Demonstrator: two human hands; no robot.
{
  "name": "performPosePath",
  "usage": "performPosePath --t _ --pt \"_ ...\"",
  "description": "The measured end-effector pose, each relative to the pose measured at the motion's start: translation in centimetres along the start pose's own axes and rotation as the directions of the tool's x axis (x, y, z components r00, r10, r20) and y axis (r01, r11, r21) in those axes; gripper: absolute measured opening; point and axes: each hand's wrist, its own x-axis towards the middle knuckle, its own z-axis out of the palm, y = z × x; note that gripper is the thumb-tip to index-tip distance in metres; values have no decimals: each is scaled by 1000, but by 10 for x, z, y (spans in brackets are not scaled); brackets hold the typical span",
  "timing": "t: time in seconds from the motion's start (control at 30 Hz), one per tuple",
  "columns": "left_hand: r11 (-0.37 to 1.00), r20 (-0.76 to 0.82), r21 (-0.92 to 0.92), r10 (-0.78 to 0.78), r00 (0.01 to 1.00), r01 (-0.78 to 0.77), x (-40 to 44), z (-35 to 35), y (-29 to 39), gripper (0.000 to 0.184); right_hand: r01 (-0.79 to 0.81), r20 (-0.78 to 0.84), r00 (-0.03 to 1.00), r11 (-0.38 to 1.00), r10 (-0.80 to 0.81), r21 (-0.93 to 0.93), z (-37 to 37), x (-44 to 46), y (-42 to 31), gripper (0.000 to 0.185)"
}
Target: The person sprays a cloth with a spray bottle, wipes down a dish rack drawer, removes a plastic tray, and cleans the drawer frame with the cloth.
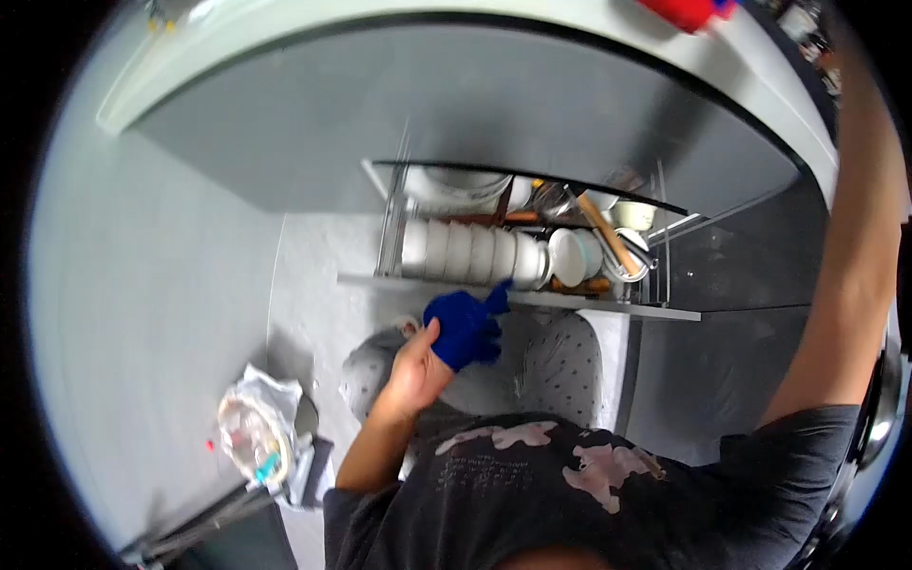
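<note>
My left hand [418, 369] is closed around a bunched blue cloth [463, 330], with the thumb lying along its edge. The cloth is just in front of the open pull-out drawer [513, 295], over the floor between my feet. In the drawer's front row, a line of white bowls [461, 251] stands on edge, with another white bowl [573, 257] to their right. My right arm stretches up along the right side, and its hand is out of view.
Utensils with a wooden handle [608, 235] lie at the drawer's right end. Behind sit white dishes [456, 187]. A lined trash bin [256, 427] stands on the floor at left. A red and blue item [682, 11] lies on the white countertop [313, 17].
</note>
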Motion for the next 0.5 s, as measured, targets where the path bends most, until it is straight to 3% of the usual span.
performPosePath --t 0.13,0.23,0.37,0.5 --pt "995 -75 -54 85 994 -89 -3 -4 6 46 12 173 985 997 -24 73 -18 -103 -15 27" --pt "987 -33 -98 125 992 -127 -3 -5 10 46 -110 367 929 981 44 161 -22 -180 -15 32" --pt "985 -31 -81 152 988 -155 -2 5 7 46 -388 637 756 889 154 246 5 -255 -1 41" --pt "991 -44 -28 128 991 -130 0 18 -3 48 -601 793 575 761 200 244 47 -315 23 50"
